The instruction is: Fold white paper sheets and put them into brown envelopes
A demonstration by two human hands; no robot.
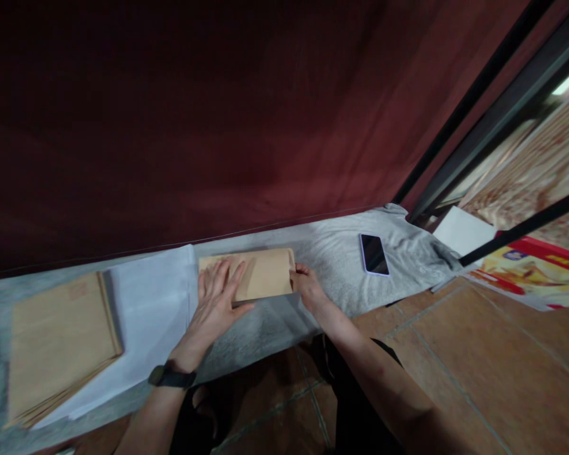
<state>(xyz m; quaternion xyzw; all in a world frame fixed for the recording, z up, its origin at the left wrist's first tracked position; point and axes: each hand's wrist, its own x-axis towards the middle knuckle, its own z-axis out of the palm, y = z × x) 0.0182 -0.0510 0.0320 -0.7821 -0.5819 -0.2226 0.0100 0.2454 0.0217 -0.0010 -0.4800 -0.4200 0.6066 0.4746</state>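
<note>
A brown paper envelope point(268, 273) lies lengthwise on the grey cloth in front of me. My left hand point(218, 294) rests flat over its left part, palm down and fingers spread. At the opposite short end, my right hand point(307, 284) pinches the envelope's edge between thumb and bent fingers. Whether more envelopes lie beneath it cannot be made out. To the left, a stack of larger brown envelopes point(61, 344) with a faint red mark sits partly over white paper sheets point(154, 303). I wear a dark watch on my left wrist.
A phone point(374, 254) with a pale purple edge lies on the rumpled grey cloth point(341, 278) at right. Behind rises a dark red curtain point(246, 139). Black metal bars point(474, 101) and a red-yellow printed box point(531, 272) stand at far right. Brown floor tiles point(478, 341) lie below.
</note>
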